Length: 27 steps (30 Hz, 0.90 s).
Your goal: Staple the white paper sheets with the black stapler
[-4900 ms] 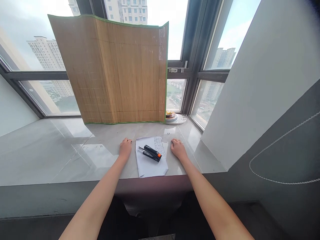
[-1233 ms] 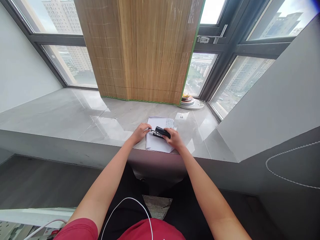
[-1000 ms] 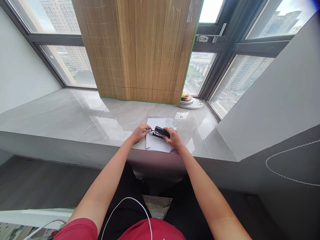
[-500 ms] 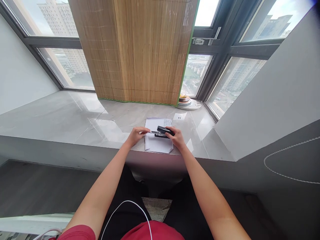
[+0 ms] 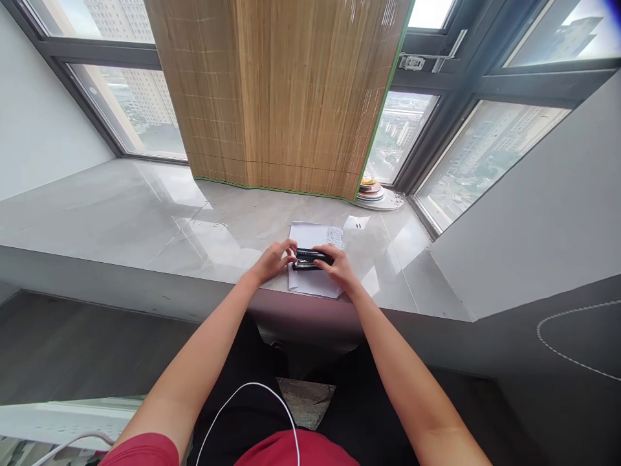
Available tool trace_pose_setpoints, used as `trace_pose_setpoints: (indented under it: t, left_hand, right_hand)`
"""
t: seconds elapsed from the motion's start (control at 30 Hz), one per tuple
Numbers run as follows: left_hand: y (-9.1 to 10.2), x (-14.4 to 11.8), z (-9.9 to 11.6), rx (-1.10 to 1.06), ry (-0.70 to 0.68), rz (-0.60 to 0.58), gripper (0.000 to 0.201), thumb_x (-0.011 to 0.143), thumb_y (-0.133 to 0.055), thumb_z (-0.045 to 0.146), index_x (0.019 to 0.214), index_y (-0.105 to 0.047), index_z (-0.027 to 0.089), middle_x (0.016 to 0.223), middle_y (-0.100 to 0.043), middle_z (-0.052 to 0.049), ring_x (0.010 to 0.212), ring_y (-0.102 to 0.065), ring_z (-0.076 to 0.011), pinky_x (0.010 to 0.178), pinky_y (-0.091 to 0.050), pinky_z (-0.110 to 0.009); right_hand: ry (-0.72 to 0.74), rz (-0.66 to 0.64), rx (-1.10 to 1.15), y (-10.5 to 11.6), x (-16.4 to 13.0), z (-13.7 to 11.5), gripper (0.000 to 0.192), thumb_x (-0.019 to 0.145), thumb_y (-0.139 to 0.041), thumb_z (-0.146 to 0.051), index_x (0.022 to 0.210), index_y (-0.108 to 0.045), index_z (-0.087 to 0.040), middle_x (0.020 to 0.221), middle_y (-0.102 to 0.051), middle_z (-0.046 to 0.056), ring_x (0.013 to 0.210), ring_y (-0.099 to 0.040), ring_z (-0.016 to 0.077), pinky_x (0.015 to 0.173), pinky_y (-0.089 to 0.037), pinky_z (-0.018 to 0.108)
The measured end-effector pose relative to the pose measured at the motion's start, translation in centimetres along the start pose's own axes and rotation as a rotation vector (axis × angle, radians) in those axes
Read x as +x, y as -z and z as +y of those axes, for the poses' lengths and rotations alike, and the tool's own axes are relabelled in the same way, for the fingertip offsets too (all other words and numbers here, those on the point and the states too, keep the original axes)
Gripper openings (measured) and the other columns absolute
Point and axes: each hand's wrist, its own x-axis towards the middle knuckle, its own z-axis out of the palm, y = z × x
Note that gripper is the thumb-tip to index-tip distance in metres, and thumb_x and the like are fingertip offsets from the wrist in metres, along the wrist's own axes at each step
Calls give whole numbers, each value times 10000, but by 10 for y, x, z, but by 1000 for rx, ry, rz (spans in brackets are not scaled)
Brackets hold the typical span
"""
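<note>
A black stapler [image 5: 305,255] lies over white paper sheets [image 5: 315,283], its top arm a little raised from the base. My right hand [image 5: 338,265] is closed around its rear part, fingers over the top and thumb on the near side. At the stapler's left end is my left hand [image 5: 275,260], with fingers bent and their tips against that end. A metal strip shows between the stapler's upper and lower parts. What sits between the left fingertips is too small to make out.
The paper rests on a grey tiled window sill [image 5: 233,220] near its front edge. A bamboo blind [image 5: 286,97] hangs behind. Stacked plates [image 5: 376,196] stand at the back right corner. A white cable [image 5: 242,388] crosses my lap.
The metal piece that stuck out left of the stapler between my left fingers no longer projects. My left hand has come closer to the stapler. The camera view has shifted slightly.
</note>
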Motion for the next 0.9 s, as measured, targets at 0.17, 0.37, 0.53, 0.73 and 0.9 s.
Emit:
trace_pose_setpoints:
  t: [0.17, 0.37, 0.53, 0.73, 0.9]
  left_hand:
    - [2, 2, 1, 44, -7, -53, 208, 932, -650, 192, 1122, -578, 234, 982, -699, -13, 907, -655, -188, 935, -470, -363]
    - [3, 4, 9, 190, -67, -100, 196, 989, -611, 366, 1125, -614, 225, 1143, -691, -74, 1058, -610, -248, 966, -431, -408]
    - [3, 6, 11, 222, -72, -225, 339, 1036, -503, 427, 1312, -632, 278, 1486, -569, -74, 1347, -512, -281, 1110, -366, -461]
    - [2, 9, 12, 252, -45, -334, 460, 992, -543, 544, 1382, -639, 318, 1530, -541, -59, 1417, -464, -311, 1171, -329, -494]
    - [2, 10, 15, 234, -41, -307, 439, 970, -586, 528, 1342, -671, 310, 1499, -563, -71, 1394, -476, -321, 1165, -338, -495]
  right_hand:
    - [-8, -19, -12, 0, -4, -8, 271, 875, -728, -317, 1137, -768, -259, 970, -729, 57, 940, -617, 242, 849, -504, 387]
    - [-149, 60, -12, 45, -32, -4, 326, 862, -746, -372, 1154, -778, -231, 924, -679, 49, 805, -621, 202, 738, -516, 344]
    - [-265, 259, -135, 114, -66, 25, 379, 850, -745, -403, 1180, -768, -218, 984, -687, 58, 878, -652, 230, 825, -539, 391]
    - [-229, 130, -207, 133, -74, 33, 389, 906, -681, -354, 1283, -734, -275, 1120, -729, 56, 1027, -631, 266, 957, -512, 461]
    - [-110, -34, -248, 116, -56, 23, 402, 959, -602, -264, 1346, -698, -309, 1109, -734, 41, 1026, -600, 259, 975, -498, 463]
